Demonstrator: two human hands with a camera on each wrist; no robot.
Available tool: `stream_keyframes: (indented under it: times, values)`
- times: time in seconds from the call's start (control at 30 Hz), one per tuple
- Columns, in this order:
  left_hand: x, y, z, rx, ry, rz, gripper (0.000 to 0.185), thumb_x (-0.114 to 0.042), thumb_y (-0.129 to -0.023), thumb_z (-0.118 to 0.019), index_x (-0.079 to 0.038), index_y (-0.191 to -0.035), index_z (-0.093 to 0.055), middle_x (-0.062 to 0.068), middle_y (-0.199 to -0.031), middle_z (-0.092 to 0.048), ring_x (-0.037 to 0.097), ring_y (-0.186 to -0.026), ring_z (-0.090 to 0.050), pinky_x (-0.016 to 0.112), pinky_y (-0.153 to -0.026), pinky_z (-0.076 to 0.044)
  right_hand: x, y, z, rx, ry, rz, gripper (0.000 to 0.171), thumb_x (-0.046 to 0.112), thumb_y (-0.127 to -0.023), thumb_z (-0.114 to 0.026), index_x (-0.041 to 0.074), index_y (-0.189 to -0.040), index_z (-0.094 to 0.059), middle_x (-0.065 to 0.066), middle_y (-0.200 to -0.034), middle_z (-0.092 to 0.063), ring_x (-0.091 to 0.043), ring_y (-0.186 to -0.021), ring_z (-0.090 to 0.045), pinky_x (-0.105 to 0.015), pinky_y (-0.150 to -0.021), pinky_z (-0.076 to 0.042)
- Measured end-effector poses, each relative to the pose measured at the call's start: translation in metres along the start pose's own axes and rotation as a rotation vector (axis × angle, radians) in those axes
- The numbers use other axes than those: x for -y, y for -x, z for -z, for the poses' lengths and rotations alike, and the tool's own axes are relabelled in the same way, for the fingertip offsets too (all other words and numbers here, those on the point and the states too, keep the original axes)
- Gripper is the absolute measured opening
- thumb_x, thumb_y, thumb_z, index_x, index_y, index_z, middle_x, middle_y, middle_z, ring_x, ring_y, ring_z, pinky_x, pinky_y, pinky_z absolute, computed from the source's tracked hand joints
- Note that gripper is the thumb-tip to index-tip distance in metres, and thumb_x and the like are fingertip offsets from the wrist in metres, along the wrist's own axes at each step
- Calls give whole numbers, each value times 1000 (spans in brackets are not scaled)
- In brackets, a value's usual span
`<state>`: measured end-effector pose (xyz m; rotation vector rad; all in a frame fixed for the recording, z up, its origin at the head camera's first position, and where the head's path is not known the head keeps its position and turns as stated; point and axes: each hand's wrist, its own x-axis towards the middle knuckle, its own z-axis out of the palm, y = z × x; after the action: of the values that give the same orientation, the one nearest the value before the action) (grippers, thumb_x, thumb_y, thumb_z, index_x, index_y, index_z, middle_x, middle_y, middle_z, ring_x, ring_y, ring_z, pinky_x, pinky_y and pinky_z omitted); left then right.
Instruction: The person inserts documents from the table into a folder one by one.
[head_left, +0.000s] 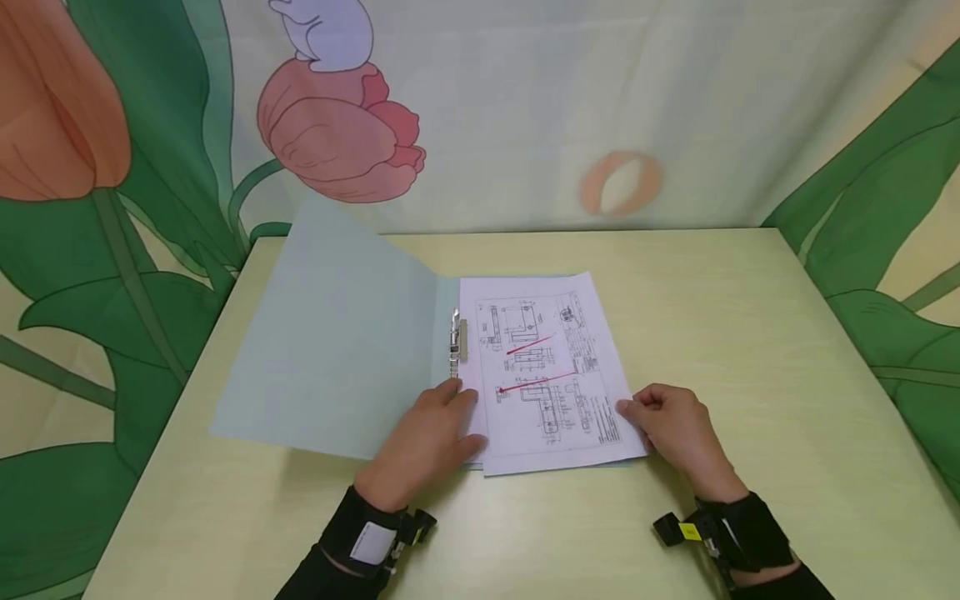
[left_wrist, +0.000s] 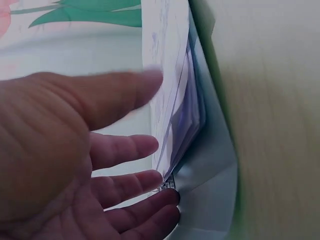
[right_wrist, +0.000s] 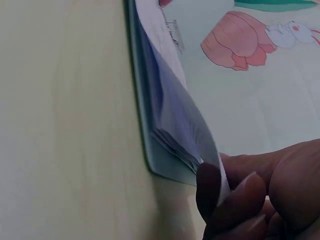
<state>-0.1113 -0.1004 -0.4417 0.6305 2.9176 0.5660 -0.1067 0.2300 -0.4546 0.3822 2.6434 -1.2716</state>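
Note:
An open light-blue file folder [head_left: 337,342] lies on the table, its cover raised at the left. Over its right side is a stack of printed sheets [head_left: 555,425], the top one bearing technical drawings and two red arrows. My right hand [head_left: 678,425] pinches the top sheet's right edge between thumb and fingers; in the right wrist view that sheet [right_wrist: 182,95] bends up from the stack beneath. My left hand [head_left: 423,437] rests with extended fingers at the stack's left edge, just below the metal clip [head_left: 455,342] on the folder's spine.
The pale wooden table [head_left: 720,325] extends around the folder. Behind it hangs a white cloth [head_left: 510,108] printed with tulips and a rabbit. Each wrist wears a black band with a small camera [head_left: 667,529].

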Motion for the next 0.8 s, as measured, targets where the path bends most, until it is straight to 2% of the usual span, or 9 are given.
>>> stream_keyframes:
  times: [0.13,0.3,0.6,0.8]
  values:
    - [0,2,-1,47,3,-3,71,-36,-89,-86,-1,-145,-60,23,-151,-56,43,-134,-57,49,-113,-50,3,2,-7,-25,34,21,24,22,-99,-72,-1,-95,-73,-7,-78,-67,-19,-67,-55,-27,-53,-41]
    - [-1,1,0,51,-11,1,75,-36,-87,-88,-1,-146,-58,22,-151,-56,40,-132,-58,48,-113,-50,6,2,-13,-35,40,21,24,22,-99,-71,-2,-95,-73,-7,-78,-67,-19,-67,-55,-27,-53,-39]
    - [-9,1,0,17,-23,-44,67,-32,-84,-91,1,-136,-62,22,-141,-60,39,-120,-63,47,-106,-54,6,3,-14,-43,39,2,26,24,-99,-71,-2,-95,-73,-9,-79,-68,-21,-68,-57,-28,-54,-41]
    - [-13,1,-2,15,-20,-35,63,-29,-86,-89,1,-134,-62,24,-142,-60,40,-121,-63,48,-106,-54,5,1,-16,-46,37,9,26,24,-100,-70,-1,-95,-72,-9,-80,-67,-22,-69,-57,-28,-54,-41]
